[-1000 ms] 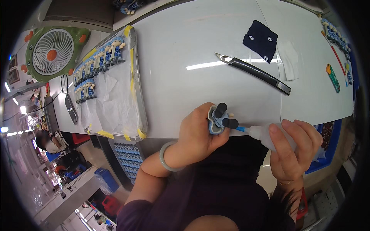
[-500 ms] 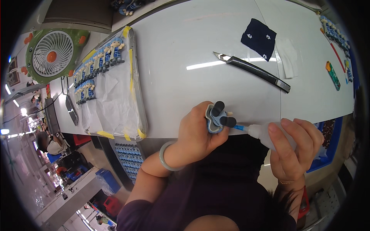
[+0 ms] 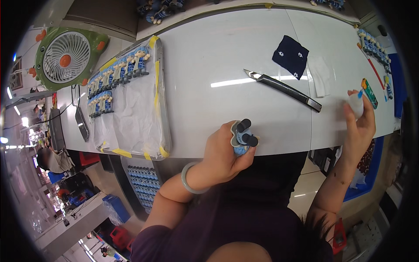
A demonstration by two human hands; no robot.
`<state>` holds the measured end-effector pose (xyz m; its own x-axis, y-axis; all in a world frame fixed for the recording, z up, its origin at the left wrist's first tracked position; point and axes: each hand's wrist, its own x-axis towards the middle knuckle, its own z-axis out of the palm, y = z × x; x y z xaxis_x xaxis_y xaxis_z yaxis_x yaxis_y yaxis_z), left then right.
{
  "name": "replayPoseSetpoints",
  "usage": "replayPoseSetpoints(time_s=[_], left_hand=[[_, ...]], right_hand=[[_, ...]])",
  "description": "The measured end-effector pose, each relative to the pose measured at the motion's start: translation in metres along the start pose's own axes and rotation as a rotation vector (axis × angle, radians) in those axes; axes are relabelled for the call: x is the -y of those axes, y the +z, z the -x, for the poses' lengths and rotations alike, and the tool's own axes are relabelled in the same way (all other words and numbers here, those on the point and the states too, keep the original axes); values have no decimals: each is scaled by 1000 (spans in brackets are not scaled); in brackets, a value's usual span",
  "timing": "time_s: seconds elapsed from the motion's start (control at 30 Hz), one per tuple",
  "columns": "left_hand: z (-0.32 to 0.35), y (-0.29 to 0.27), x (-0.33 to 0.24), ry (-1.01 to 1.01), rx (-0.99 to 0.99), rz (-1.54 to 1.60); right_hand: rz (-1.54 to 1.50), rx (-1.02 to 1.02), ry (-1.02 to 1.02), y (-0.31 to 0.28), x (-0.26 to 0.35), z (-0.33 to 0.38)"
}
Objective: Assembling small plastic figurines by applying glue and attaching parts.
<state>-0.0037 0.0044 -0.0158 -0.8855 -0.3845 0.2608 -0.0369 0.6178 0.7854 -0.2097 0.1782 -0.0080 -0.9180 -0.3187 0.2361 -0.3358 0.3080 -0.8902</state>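
My left hand (image 3: pixel 221 150) is closed around a small blue figurine (image 3: pixel 241 139), turned so that its two dark feet point up toward me. Over at the right side of the table, my right hand (image 3: pixel 361 122) grips a white squeeze bottle (image 3: pixel 355 105) with a blue tip that points upward. A green glue-stick-sized tool with an orange end (image 3: pixel 371 97) lies just beyond that hand. Between the hands and the far side rests a black utility knife (image 3: pixel 288 91), its blade out and pointing left. Beyond it is a dark navy cloth (image 3: pixel 290 56).
At left, a tape-edged tray (image 3: pixel 165 109) holds rows of blue-haired figurines (image 3: pixel 118 70). Behind it stands a green fan (image 3: pixel 65 60). A white paper strip (image 3: pixel 318 77) lies beside the cloth. More figurines (image 3: pixel 375 48) line the far right, near a red stick (image 3: pixel 375 72).
My right hand has carried the squeeze bottle away from the figurine to the right, tipping its nozzle upward. My left hand keeps hold of the figurine. The view has shifted slightly.
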Motion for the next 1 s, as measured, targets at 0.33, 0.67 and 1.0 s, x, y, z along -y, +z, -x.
replayPoseSetpoints(time_s=[0.33, 0.67, 1.0], left_hand=[[4, 0, 6, -62, 15, 213], [9, -2, 10, -65, 26, 308], [-3, -7, -1, 87, 36, 264]], right_hand=[[-16, 79, 3, 5, -18, -19], [-44, 76, 2, 7, -19, -20], [-35, 76, 0, 7, -21, -17]])
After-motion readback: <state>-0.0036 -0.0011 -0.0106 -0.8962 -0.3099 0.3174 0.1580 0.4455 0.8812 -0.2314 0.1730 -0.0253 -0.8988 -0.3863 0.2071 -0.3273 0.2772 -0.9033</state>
